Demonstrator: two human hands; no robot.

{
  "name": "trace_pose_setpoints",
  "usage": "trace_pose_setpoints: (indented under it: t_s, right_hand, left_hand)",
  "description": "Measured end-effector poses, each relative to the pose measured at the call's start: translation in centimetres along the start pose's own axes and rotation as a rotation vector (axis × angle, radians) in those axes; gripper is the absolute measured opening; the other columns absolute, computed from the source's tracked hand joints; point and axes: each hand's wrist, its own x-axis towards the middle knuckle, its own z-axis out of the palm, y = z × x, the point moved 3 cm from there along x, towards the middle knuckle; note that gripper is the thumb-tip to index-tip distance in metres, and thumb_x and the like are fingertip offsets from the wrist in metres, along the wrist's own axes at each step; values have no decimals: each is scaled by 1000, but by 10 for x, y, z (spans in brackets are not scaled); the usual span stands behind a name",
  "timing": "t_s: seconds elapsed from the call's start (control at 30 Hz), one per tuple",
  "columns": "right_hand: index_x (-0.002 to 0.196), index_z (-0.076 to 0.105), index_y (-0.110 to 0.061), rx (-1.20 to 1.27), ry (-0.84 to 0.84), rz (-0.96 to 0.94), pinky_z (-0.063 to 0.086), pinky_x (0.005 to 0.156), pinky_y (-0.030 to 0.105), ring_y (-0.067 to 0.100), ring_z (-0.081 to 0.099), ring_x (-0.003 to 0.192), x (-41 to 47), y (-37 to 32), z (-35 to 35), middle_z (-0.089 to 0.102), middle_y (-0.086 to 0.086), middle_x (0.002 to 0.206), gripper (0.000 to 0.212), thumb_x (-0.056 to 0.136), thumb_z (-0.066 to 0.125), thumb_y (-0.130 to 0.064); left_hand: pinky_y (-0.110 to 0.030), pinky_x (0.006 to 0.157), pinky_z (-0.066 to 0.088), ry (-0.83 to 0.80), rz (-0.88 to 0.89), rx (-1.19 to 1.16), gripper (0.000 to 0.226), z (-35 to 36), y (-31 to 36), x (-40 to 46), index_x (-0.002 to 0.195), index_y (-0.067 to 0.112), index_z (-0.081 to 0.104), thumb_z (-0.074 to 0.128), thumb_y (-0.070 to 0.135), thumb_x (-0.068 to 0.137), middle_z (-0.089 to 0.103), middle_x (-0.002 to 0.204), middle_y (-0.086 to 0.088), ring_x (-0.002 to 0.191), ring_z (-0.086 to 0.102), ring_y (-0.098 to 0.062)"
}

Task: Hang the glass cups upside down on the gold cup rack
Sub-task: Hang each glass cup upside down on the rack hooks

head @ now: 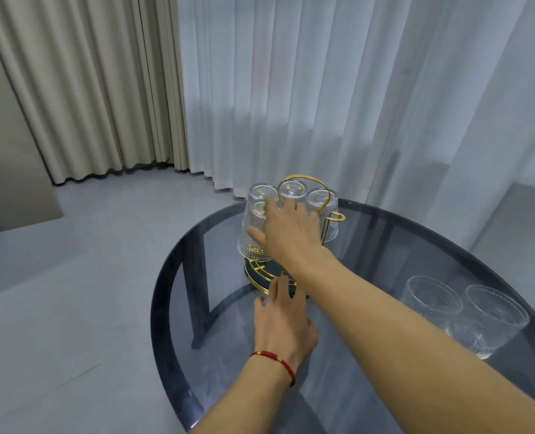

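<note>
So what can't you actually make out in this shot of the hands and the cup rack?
- Head view: the right hand covers the middle of the gold cup rack, so the exact number of hung cups and any free pegs are hidden.
- Whether that hand grips the near hung cup or just touches it.
- Whether the left hand touches the rack base.
- Both arms are cut off by the bottom edge.
</note>
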Motion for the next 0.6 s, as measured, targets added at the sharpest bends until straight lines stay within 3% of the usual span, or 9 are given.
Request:
trace_pose_setpoints:
  t_s: [0.1, 0.27, 0.47, 0.6]
  right_hand:
    - [139, 53, -13, 58, 131, -33, 46, 93, 46, 33, 54, 120, -18, 9, -10, 60, 15, 131, 59, 101, 39, -57]
    - [109, 67, -9, 276, 410, -94, 47, 85, 43, 30, 58, 101, -74, 55, -32, 66, 10, 109, 33, 101, 46, -33]
    - [110, 67, -12, 339, 494, -34, 46, 88, 37, 24, 58, 105, -160, 132, -29, 66, 4, 111, 24, 93, 53, -22]
    - [114, 66, -12, 267, 498, 257, 42, 98, 49, 33, 48, 123, -210, 188, -8, 57, 12, 127, 36, 79, 74, -10]
  left_hand:
    - [-43, 69, 46, 117, 56, -66, 24, -7, 9, 0, 95, 7, 66, 65, 13, 72, 65, 104, -13, 99, 58, -36]
    - [-46, 65, 45, 182, 143, -165, 14, -15, 31, -1, 87, 5, 63, 66, 5, 74, 59, 86, -13, 80, 53, -34]
    - [-35, 68, 45, 166, 243, -313, 21, -23, 60, -8, 89, 12, 59, 62, -3, 74, 52, 89, -4, 79, 50, -24]
    - [-33, 60, 43, 122, 313, -289, 32, -24, 82, -17, 79, 14, 60, 58, -15, 67, 52, 80, -2, 73, 49, -24]
